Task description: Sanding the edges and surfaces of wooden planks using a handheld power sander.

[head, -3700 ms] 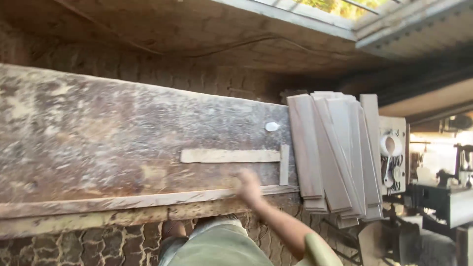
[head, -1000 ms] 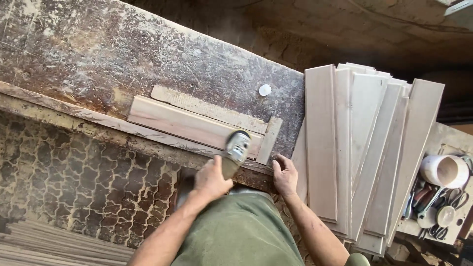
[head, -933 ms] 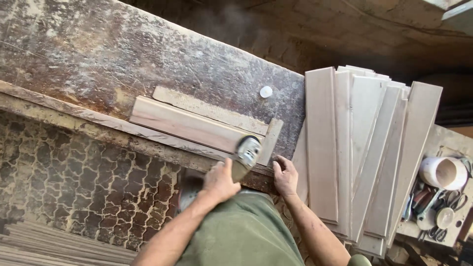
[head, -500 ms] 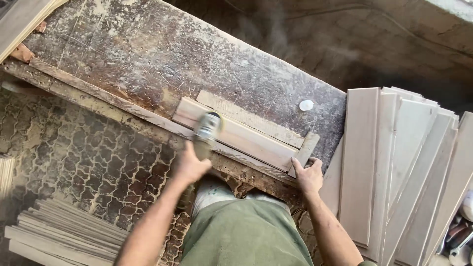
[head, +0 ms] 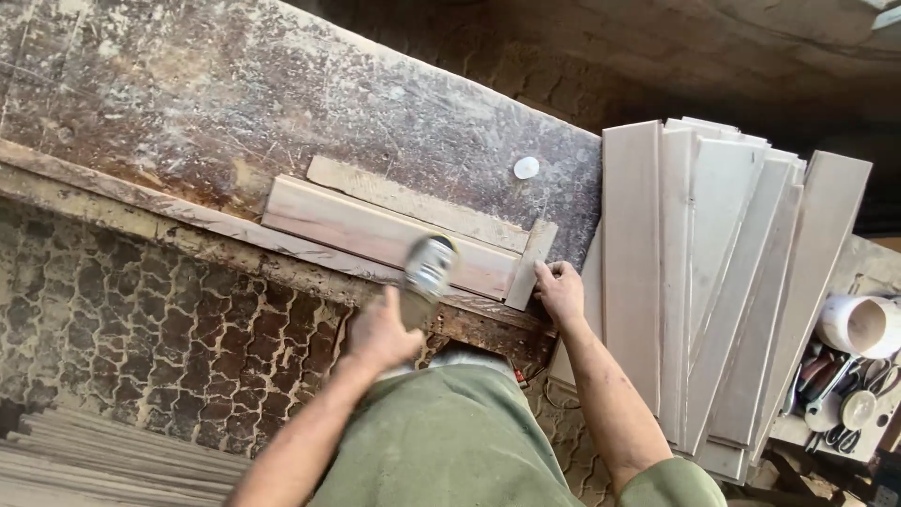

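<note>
Rightward along the board [head: 375, 230] went the sander [head: 428, 269], gripped by left hand [head: 380, 330]; right hand [head: 560, 291] presses the stop [head: 530, 265].

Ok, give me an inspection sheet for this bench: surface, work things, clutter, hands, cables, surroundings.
Surface: worn, scratched workbench, dusty, with a rusty front edge.
Work things: reddish plank lying flat against two wooden stop strips; blurred power sander on its near edge.
Clutter: small white disc on the bench; stack of pale boards to the right.
Hands: left hand grips the sander; right hand rests at the plank's right end by the short stop.
Cables: nothing seen.
Surroundings: patterned paving below, thin slats at lower left, box of tools with a white cup at right.
</note>
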